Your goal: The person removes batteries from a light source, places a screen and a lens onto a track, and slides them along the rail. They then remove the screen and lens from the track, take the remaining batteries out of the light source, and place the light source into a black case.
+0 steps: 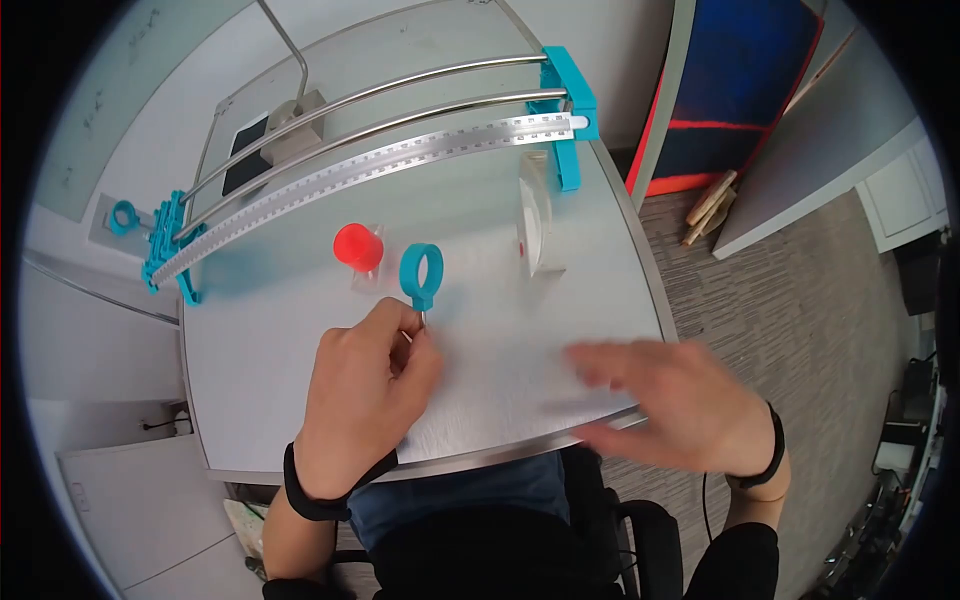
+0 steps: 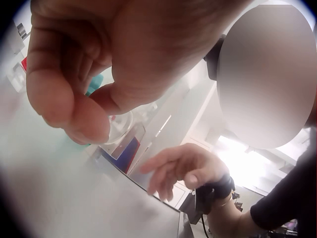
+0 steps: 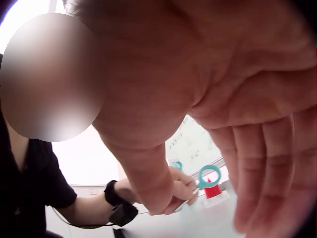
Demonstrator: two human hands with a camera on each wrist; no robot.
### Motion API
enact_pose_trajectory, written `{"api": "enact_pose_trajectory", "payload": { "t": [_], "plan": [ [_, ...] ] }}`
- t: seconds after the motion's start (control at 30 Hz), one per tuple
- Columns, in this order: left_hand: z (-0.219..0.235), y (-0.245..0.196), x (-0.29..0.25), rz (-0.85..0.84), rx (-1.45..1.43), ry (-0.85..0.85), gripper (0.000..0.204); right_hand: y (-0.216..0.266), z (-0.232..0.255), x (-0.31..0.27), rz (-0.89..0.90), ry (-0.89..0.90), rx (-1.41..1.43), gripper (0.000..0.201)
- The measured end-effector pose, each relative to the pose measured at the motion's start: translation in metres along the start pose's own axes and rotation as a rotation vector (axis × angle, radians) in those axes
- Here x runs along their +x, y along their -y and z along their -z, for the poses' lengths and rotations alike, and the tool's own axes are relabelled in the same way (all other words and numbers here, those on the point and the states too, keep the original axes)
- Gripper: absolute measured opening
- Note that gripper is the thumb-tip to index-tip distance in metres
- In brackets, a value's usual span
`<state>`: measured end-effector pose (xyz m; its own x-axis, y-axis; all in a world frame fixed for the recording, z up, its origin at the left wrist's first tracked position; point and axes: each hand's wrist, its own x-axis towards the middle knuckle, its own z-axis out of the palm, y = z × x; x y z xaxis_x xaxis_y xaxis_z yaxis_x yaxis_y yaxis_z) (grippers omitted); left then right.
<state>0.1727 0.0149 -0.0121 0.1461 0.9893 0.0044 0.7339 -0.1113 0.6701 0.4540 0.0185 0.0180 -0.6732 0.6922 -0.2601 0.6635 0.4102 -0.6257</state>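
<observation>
My left hand pinches the thin metal stem of a teal ring holder, its ring standing upright above the fingertips. In the right wrist view the same ring shows in front of a red piece. My right hand is raised over the front right edge of the table, fingers extended, blurred, holding nothing. Just beyond the ring, a red cap-like piece sits on a small clear base. Farther right stands a clear, curved plastic piece. In the left wrist view, the fingers hide most of the holder.
Across the back of the table runs a rail of two metal rods with a silver ruler, between teal end brackets. Another teal ring projects at its left end. Behind the rods stands a grey block with a bent rod.
</observation>
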Motion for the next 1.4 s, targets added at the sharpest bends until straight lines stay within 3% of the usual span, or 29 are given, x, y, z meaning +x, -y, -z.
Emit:
{"api": "enact_pose_trajectory", "payload": {
  "t": [0.03,0.1,0.23,0.4,0.5,0.57,0.7,0.8,0.87,0.97,1.4],
  "plan": [
    [-0.001,-0.001,0.003,0.035,-0.027,-0.013,0.013,-0.003,-0.006,-0.001,0.004,-0.006,0.020,0.065],
    [-0.001,-0.004,0.007,0.071,-0.033,-0.014,0.013,-0.008,-0.015,-0.001,0.301,0.018,-0.002,0.059],
    [0.000,-0.007,0.009,0.240,-0.066,-0.078,0.015,-0.018,-0.023,0.001,0.455,0.082,0.047,0.057],
    [0.000,-0.010,0.011,0.294,-0.048,-0.140,0.015,-0.037,-0.046,0.003,0.606,-0.075,0.147,0.053],
    [-0.003,-0.012,0.014,0.311,-0.067,-0.155,0.015,-0.043,-0.064,0.004,0.623,-0.186,0.227,0.047],
    [-0.004,-0.018,0.016,0.418,-0.121,-0.247,0.010,-0.045,-0.071,0.007,0.631,-0.213,0.242,0.044],
    [-0.002,-0.020,0.016,0.434,-0.099,-0.222,0.010,-0.048,-0.080,0.012,0.618,-0.319,0.191,0.040],
    [-0.002,-0.019,0.016,0.428,-0.097,-0.207,0.010,-0.045,-0.071,0.016,0.594,-0.330,0.194,0.039],
    [-0.002,-0.014,0.016,0.306,-0.047,-0.245,0.011,-0.046,-0.071,0.017,0.597,-0.325,0.209,0.039],
    [-0.005,-0.011,0.012,0.360,-0.123,-0.310,0.011,-0.049,-0.070,0.018,0.607,-0.305,0.239,0.039],
    [0.002,-0.015,0.015,0.353,-0.069,-0.284,0.012,-0.049,-0.065,0.021,0.558,-0.275,0.351,0.042]
  ]
}}
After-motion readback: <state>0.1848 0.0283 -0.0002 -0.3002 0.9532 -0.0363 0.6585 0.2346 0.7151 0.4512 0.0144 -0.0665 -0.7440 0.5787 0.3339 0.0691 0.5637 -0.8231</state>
